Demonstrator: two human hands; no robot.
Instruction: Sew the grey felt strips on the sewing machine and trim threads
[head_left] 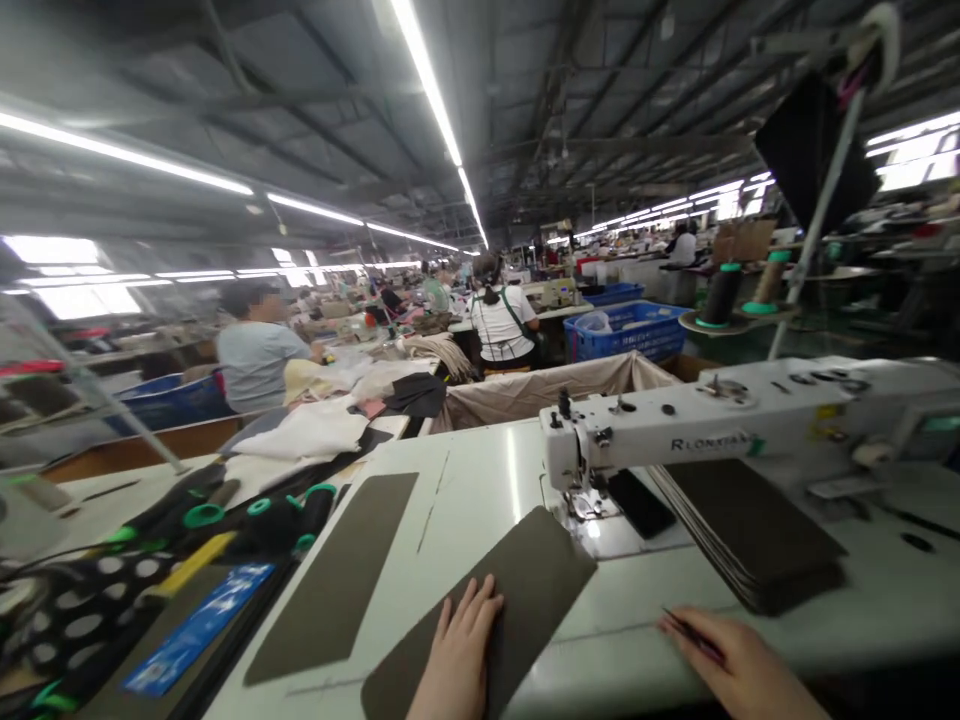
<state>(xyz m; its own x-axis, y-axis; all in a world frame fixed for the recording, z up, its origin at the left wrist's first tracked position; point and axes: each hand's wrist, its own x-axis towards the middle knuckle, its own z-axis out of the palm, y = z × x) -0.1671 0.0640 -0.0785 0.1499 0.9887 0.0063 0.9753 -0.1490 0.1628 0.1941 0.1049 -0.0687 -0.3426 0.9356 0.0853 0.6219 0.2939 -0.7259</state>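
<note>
Under the flat, slightly parted fingers of the left hand [461, 640] lies the grey-brown panel [540, 580], which could slide askew if pressed unevenly, while the right hand [724, 650] pinches a slim dark tool [696, 638].

Left hand [463, 640] flat, palm down, fingers forward, slightly spread, right hand [724, 650] curled, fingers pinched

My left hand [463, 640] lies flat on a dark olive rectangular panel [544, 570] by the white metal sewing machine [705, 425]; my right hand [731, 655] grips a slim dark tool [691, 634].
</note>
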